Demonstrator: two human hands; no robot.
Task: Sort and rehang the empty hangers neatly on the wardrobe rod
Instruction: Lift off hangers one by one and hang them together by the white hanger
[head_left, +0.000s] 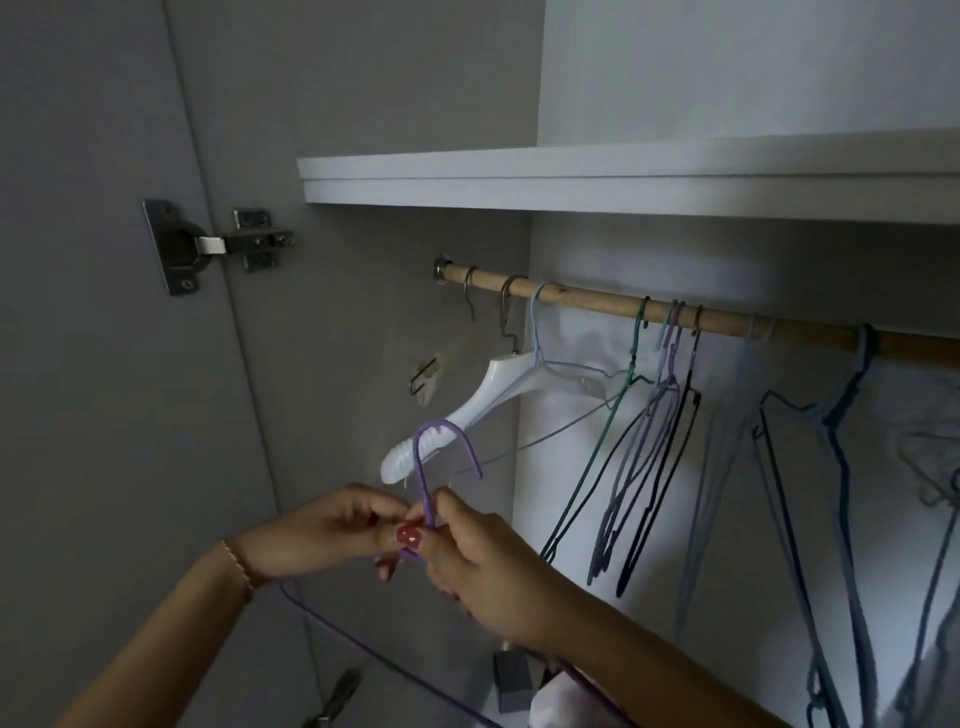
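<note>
Purple and thin, the wire hanger (441, 467) is held below the left end of the wooden rod (597, 304), its hook pointing up in front of the white plastic hanger (498, 402). Both hands meet at its neck: the left hand (332, 530) pinches the twisted stem between thumb and fingers (408, 535), and the right hand (483, 566) closes on the same spot from the other side, fingers pressed together around the wire. Its shoulders run down and away below the wrists, toward the bottom edge of the wardrobe opening.

Such a hanger is likely very light and springy; the coating gives some grip, but the frame bends easily if squeezed at the arms. The neck, just under the hook, is the stiffest place and the right one to hold, since it leaves the hook free to go over the rod.

On the rod hang a green hanger (631, 364), a cluster of lilac and black ones (670, 374) near the middle, and blue ones (852, 395) toward the right end; in the dim light, how many are tangled there is hard to tell.
</note>
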